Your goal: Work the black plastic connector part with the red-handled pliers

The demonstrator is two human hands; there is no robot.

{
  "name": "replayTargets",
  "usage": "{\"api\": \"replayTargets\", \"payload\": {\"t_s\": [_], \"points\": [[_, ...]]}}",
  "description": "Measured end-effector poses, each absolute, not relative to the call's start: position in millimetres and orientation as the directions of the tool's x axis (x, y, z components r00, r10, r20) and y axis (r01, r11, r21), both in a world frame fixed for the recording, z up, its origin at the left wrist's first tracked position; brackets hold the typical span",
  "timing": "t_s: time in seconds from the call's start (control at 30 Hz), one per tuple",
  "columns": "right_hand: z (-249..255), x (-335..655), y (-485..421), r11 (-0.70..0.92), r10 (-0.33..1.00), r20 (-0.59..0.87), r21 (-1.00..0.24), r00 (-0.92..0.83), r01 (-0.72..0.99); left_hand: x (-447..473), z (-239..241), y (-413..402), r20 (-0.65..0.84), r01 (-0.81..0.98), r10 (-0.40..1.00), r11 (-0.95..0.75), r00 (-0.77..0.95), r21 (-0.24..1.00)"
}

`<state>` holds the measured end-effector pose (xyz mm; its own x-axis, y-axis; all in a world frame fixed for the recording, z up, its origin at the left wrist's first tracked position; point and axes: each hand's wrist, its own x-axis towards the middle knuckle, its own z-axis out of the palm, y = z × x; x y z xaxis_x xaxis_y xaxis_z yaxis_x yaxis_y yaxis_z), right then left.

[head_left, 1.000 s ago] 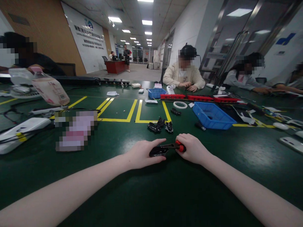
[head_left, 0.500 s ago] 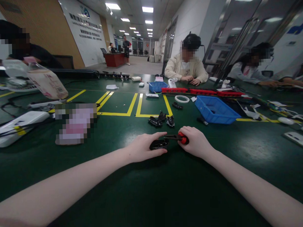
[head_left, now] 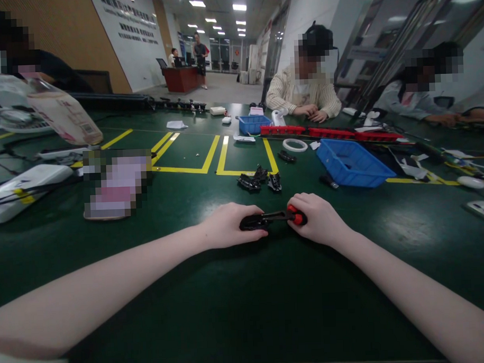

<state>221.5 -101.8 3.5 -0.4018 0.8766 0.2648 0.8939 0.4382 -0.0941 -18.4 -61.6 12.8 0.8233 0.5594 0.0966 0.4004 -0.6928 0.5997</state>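
My left hand [head_left: 230,225] is closed around a small black plastic part [head_left: 253,222] and holds it down on the green table [head_left: 246,303]. My right hand [head_left: 318,219] grips the red handle of a screwdriver [head_left: 293,215], whose dark shaft lies nearly level and points left into the black part. Just beyond my hands lie several more small black parts [head_left: 260,180] near the yellow floor-tape lines.
A blue bin [head_left: 354,163] sits to the right, a smaller blue bin [head_left: 252,124] and long red strips [head_left: 327,131] farther back. A white tape ring [head_left: 295,144] lies between them. White devices [head_left: 23,189] and a bottle [head_left: 61,116] are at the left. Other people sit across the table.
The view has tilted slightly, so both hands sit a little higher in the picture. The screwdriver shaft has levelled out against the black part. Grips are unchanged.
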Motion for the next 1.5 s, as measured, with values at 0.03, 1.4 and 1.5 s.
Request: {"api": "replayTargets", "payload": {"t_s": [0.03, 1.4, 1.5], "points": [[3, 222, -101, 0.441, 0.875, 0.263, -0.087, -0.406, 0.894, -18, 14, -62, 0.091, 0.406, 0.56, -0.693, 0.823, 0.596], [6, 229, -95, 0.466, 0.852, 0.256, 0.028, -0.457, 0.884, -21, 1, -55, 0.315, 0.304, 0.589, -0.719, 0.744, 0.625], [7, 230, -95, 0.448, 0.857, 0.272, 0.027, -0.437, 0.894, -20, 1, -56, 0.332, 0.347, 0.624, -0.715, 0.707, 0.607]]}}
